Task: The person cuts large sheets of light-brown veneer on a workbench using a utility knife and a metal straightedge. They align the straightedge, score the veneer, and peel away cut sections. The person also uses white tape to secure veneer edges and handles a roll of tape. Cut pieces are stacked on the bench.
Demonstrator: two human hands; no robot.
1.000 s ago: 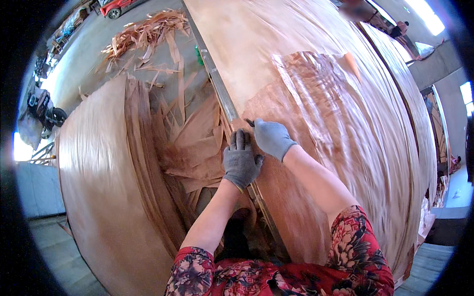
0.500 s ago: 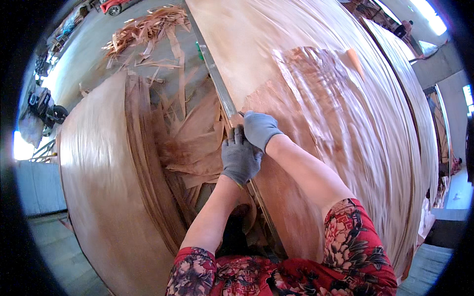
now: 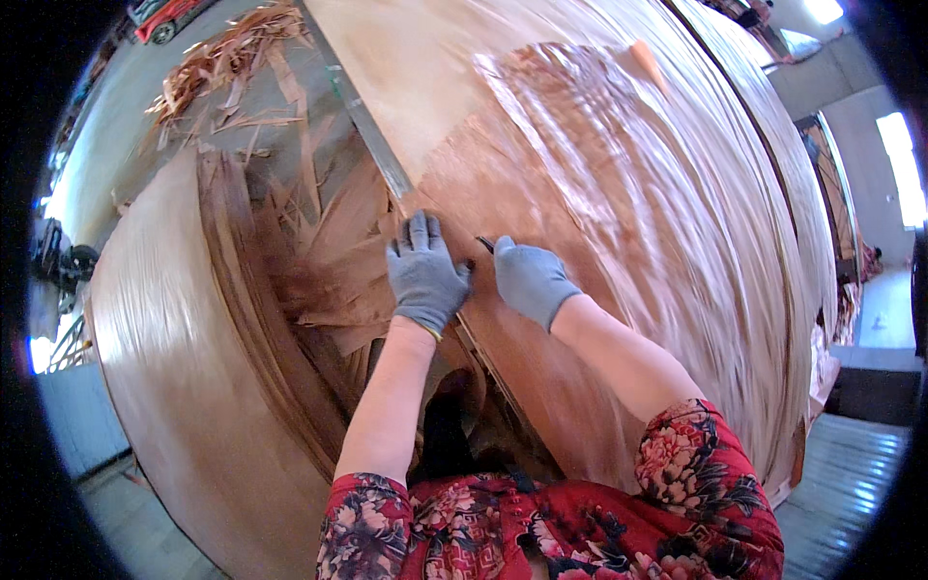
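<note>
Both my hands wear grey gloves. My left hand (image 3: 426, 274) lies flat, fingers stretched out, on the edge of a reddish-brown veneer sheet (image 3: 493, 174). Just right of it, my right hand (image 3: 536, 282) is closed around a small knife (image 3: 485, 244). Only the knife's dark tip shows past the fingers; the rest is hidden in the glove. The brown veneer lies over a broad stack of pale sheets (image 3: 396, 63). A straight grey edge strip (image 3: 372, 140) runs along the stack's left side, up to my left fingertips.
A crinkled, shiny veneer piece (image 3: 570, 116) lies farther up the stack. To the left stands another veneer pile (image 3: 184, 319), with torn sheets (image 3: 338, 256) in the gap between. Veneer scraps (image 3: 227, 63) heap on the floor at the far left, near a red vehicle (image 3: 166, 19).
My hands have come apart from their place together at the stack edge. The left now lies flat on the veneer; the right has moved rightward with the knife. The view has shifted too.
</note>
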